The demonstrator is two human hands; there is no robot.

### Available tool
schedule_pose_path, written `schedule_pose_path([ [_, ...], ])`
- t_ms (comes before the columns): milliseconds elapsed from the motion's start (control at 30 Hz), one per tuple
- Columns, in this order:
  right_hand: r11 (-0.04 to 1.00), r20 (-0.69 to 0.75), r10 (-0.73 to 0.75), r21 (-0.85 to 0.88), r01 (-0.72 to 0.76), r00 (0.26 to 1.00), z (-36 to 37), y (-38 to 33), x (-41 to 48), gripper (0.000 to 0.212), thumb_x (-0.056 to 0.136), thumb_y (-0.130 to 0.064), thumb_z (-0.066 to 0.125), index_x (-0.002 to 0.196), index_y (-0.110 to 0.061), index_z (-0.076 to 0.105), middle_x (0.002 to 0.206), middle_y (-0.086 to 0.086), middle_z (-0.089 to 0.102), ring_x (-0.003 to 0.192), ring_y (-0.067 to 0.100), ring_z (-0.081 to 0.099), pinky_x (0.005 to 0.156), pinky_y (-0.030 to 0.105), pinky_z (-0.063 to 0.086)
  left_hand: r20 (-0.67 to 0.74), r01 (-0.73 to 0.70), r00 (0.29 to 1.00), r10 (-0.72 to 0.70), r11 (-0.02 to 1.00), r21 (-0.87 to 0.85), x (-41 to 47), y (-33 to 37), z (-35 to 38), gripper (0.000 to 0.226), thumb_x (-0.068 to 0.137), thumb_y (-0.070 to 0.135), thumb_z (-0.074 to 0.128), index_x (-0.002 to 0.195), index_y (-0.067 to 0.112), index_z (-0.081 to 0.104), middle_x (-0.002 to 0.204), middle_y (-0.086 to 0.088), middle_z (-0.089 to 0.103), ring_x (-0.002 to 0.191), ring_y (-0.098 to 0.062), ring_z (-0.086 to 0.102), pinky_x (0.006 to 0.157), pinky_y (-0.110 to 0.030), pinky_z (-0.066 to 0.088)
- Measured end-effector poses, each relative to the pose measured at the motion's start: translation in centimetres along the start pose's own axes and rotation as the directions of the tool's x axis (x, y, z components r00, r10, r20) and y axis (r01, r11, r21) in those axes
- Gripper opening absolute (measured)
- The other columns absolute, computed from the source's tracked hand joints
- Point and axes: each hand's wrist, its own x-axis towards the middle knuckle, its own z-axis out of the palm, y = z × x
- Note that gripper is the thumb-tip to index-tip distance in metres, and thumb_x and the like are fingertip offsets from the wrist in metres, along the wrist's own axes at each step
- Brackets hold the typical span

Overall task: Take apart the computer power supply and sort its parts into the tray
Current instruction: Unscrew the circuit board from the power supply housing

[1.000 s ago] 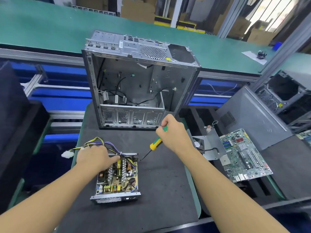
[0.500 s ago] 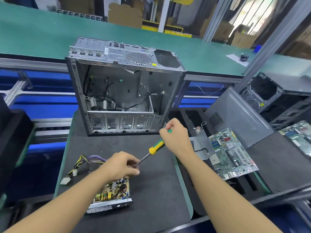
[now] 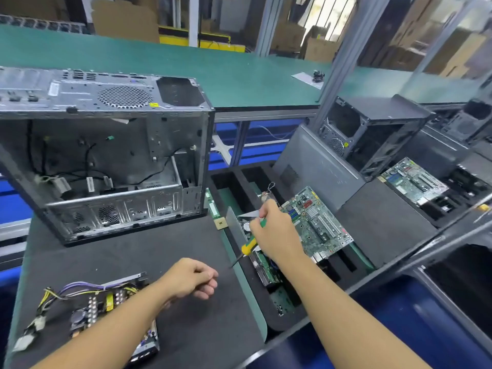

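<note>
I see a long green desk (image 3: pixel 239 70) running left to right across the far side, with a grey aluminium post (image 3: pixel 332 75) rising at its right. Behind it, cardboard boxes (image 3: pixel 125 20) stand stacked farther back, and daylight comes through a barred window (image 3: pixel 323 14), far right.

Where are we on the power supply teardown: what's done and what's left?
Done: the power supply lies open on the mat, cover off, circuit board and wires exposed. In hand: the right hand, over the tray, grips the screwdriver; the left hand is curled, whatever it holds hidden. Left: the board still sits in its metal base, not yet sorted into the tray.
</note>
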Motion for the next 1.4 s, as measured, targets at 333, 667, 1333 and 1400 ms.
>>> schedule_pose_path([
  [333, 0.991, 0.034, 0.126, -0.052, -0.124, 0.991, -3.2, 9.2, -0.8, 0.019, 0.092, -0.022, 0.054, 0.093, -0.019, 0.036, 0.062, 0.0, 0.047, 0.049, 0.019, 0.033, 0.046, 0.031, 0.025, 0.162, 0.178, 0.971, -0.177, 0.984, 0.007, 6.5, 0.6, 11.6, 0.02, 0.102, -0.006, 0.046, 0.099, -0.006, 0.066, 0.085, -0.016, 0.067, 0.065, -0.015, 0.068, 0.057, -0.023, 0.057],
  [667, 0.981, -0.036, 0.178, -0.067, -0.18, 0.983, -6.8, 14.4, -0.6, 0.013, 0.092, -0.019, 0.052, 0.095, -0.019, 0.04, 0.063, 0.0, 0.051, 0.051, 0.02, 0.041, 0.049, 0.034, 0.036, 0.242, 0.116, 0.955, -0.171, 0.967, 0.225, 10.3, 2.9, 18.6, 0.02, 0.098, -0.015, 0.045, 0.098, -0.007, 0.063, 0.088, -0.021, 0.064, 0.066, -0.018, 0.065, 0.06, -0.024, 0.058],
  [1333, 0.999, -0.023, 0.041, 0.005, -0.04, 0.999, -3.8, 7.1, 1.4, 0.015, 0.087, -0.022, 0.056, 0.09, -0.021, 0.042, 0.069, 0.005, 0.055, 0.056, 0.025, 0.046, 0.053, 0.038, 0.042, 0.03, -0.157, 0.987, 0.156, 0.935, 0.317, 7.2, 4.7, 9.3, 0.028, 0.102, 0.017, 0.036, 0.111, 0.023, 0.063, 0.094, 0.004, 0.073, 0.06, -0.02, 0.071, 0.041, -0.024, 0.047],
  [1400, 1.0, 0.014, -0.003, 0.032, 0.002, 1.0, -2.3, 4.8, 1.4, 0.014, 0.087, -0.023, 0.056, 0.089, -0.021, 0.042, 0.065, 0.001, 0.053, 0.053, 0.018, 0.045, 0.049, 0.034, 0.037, -0.064, -0.216, 0.962, 0.266, 0.882, 0.419, 5.8, 3.8, 5.9, 0.031, 0.101, 0.018, 0.037, 0.102, 0.031, 0.065, 0.071, 0.006, 0.074, 0.051, -0.013, 0.066, 0.044, -0.018, 0.043],
])
